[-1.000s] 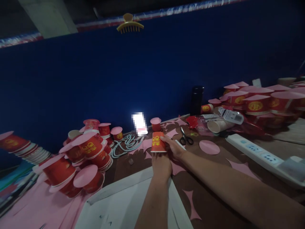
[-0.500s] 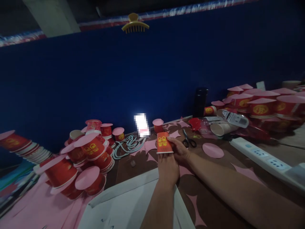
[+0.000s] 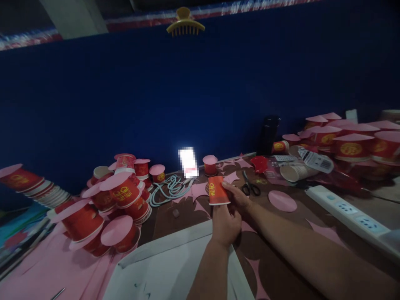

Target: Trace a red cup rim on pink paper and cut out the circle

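Observation:
A red paper cup (image 3: 219,191) with gold lettering is held mouth down over the table. The fingers of my left hand (image 3: 225,225) go up into its mouth and are hidden inside; the thumb stays outside below the white rim. Against the cup's right side, my right hand (image 3: 238,196) grips with its thumb on the wall; its other fingers are mostly out of sight behind. Just beyond the cup stands another red cup (image 3: 210,166) topped by a pink paper disc. Black-handled scissors (image 3: 250,185) lie right of my hands, near a loose pink disc (image 3: 282,201).
Red cups with pink discs are piled at left (image 3: 120,192) and right (image 3: 350,146). A white box lid (image 3: 162,266) lies in front. Around it are pink paper scraps (image 3: 258,277), a cable (image 3: 168,192), a lit phone (image 3: 188,163), a dark bottle (image 3: 269,135) and a power strip (image 3: 353,214).
The cup has turned in my hands, so its gold lettering now sits toward the left side. My left thumb has come into sight beside the rim. The whole view has shifted slightly.

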The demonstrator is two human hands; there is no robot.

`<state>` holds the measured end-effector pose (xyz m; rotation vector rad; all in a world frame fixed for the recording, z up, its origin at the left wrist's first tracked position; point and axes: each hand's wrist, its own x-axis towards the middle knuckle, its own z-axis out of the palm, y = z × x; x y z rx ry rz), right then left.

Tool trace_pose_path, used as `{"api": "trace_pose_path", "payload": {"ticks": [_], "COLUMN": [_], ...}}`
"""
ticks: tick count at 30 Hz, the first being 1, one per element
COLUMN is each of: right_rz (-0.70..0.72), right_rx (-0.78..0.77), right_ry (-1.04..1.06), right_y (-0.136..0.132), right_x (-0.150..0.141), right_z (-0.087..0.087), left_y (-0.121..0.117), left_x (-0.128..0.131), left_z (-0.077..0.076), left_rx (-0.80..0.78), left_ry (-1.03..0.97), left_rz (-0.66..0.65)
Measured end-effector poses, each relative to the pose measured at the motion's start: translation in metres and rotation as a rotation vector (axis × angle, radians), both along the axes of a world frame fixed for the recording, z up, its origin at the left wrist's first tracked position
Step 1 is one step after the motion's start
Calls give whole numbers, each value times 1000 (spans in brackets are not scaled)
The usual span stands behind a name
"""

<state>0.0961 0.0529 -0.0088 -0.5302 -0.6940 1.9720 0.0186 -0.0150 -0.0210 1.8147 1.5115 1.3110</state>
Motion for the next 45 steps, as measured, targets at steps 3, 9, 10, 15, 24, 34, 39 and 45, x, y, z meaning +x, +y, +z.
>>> {"api": "trace_pose_path", "payload": {"ticks": [3,9,10,15,24,34,39,45], "right_rz": [-21,60,62,-52,-377,-311,-322,-450], "right_rx": [55,149,160,244,455,321,309,550], "right_ry": [-51,-29,-21,-58,-349,-203,-281,-568], "right_y": [-3,-13,-14,-9,11,-10,-9,4], "right_x": [1,-1,-2,-7,-8,-13,-13,-3], "right_z": [2,16,17,14,0,14,12,0], "left_y": [2,4,5,10,26,26,31,27], "left_x": [-2,-11,-12,-15,-18,-20,-13,-19], "left_z": [0,13,15,19,0,3,2,10], "left_rx": [-17,-177,-210,-240,-247,-274,-295,-368], "left_ry": [-103,-333,-342,-417,-178,-682,-1192,-1465], "left_rz": [-20,-39,-42,-76,-35,-215,-272,-286]}}
